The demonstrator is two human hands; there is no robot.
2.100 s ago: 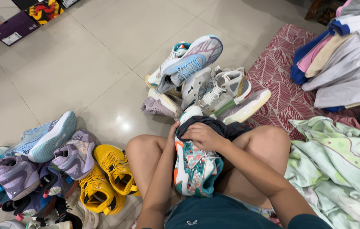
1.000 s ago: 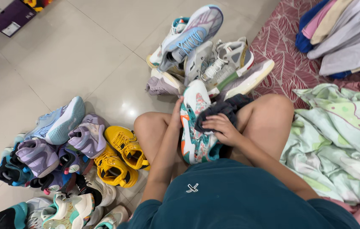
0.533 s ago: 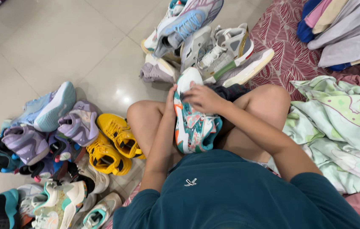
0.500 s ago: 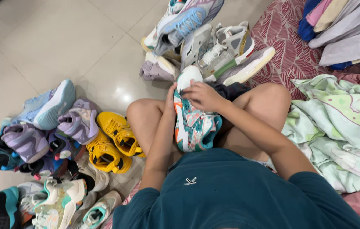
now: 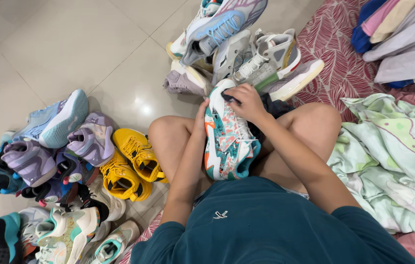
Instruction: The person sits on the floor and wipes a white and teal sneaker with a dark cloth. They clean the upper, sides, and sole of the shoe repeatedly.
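shoe balanced on your lap, piles crowding both sides

you are sitting cross-legged on the pale tiled floor (image 5: 70, 44), hemmed in. the big shoe heap on your left (image 5: 51, 166) is lying just beside your left knee, and the second pile ahead of you (image 5: 236, 54) is nearly touching the toe of the shoe you are working on. the pale green sheet (image 5: 393, 156) is bunching against your right leg, with the red leaf-print mat (image 5: 334, 63) beyond it.

the teal, white and orange patterned sneaker (image 5: 227, 142) is resting across your lap, toe pointing away. your left hand (image 5: 200, 120) is gripping its left edge, fingers wrapping round out of sight, only the thumb side showing. your right hand (image 5: 246, 100) is pressing a dark cloth (image 5: 271, 106) onto the toe, fingers curling close together over it.

risks, as i judge them: the left-hand grip looks narrow, so a hard push from the right hand could be tipping the shoe off your thigh into the yellow pair (image 5: 131, 166). the loose trailing end of the cloth could be snagging on the pile ahead.
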